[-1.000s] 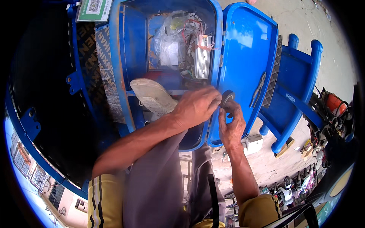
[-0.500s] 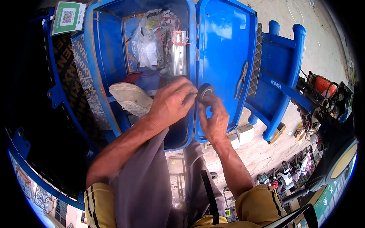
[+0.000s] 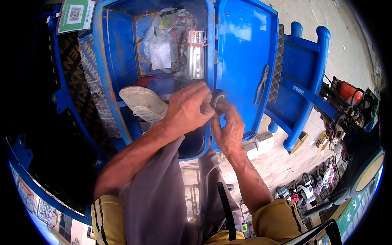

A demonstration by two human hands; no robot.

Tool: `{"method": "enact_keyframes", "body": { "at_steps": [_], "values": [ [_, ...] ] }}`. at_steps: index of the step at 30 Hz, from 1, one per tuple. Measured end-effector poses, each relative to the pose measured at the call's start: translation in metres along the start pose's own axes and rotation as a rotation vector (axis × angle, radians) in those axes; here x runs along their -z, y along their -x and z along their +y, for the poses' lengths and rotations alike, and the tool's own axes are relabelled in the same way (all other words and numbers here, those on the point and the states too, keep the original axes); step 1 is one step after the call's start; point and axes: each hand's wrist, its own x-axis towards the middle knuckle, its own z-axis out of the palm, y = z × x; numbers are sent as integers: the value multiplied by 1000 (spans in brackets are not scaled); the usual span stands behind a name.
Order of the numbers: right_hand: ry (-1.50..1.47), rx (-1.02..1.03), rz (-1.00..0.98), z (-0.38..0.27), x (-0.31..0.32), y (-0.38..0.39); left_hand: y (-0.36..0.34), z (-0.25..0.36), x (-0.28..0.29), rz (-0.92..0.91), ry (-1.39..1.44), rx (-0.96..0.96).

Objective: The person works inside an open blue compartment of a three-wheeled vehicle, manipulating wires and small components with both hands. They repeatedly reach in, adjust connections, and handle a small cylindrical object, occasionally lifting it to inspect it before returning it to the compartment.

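My right hand (image 3: 229, 128) is closed around a roll of black tape (image 3: 215, 96), its thumb and fingers at the roll's lower edge. Right beside the roll, my left hand (image 3: 188, 107) is closed in a pinch. What its fingertips hold, if anything, is hidden. Both hands are over the near part of an open blue metal box (image 3: 208, 20), next to the hinge side of its lid. Inside the box, beyond my left hand, stands a ribbed silver metal case (image 3: 196, 57) with thin red wires. Clear plastic bags (image 3: 157, 47) lie beside it.
Pliers (image 3: 262, 83) rest on the open blue lid (image 3: 241, 53). My shoe (image 3: 143, 103) is inside the box, to the left. A blue tubular frame (image 3: 304, 81) stands to the right. Beyond it are an orange object (image 3: 348, 90) and a handlebar grip (image 3: 318, 209).
The left hand's pinched fingers have turned and dropped slightly along the roll's near side. The right hand still holds the roll. The whole view has shifted a little.
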Motion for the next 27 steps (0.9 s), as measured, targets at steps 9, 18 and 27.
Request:
{"method": "enact_keyframes", "body": {
  "at_steps": [9,18,27],
  "values": [
    [-18,-110,20,-8,5,-11,-3,11,10,-4,244,269],
    [-22,-50,-82,2,17,-10,3,0,5,-57,38,40],
    [-157,-286,-160,0,29,-2,8,7,-3,-167,171,68]
  ]
}}
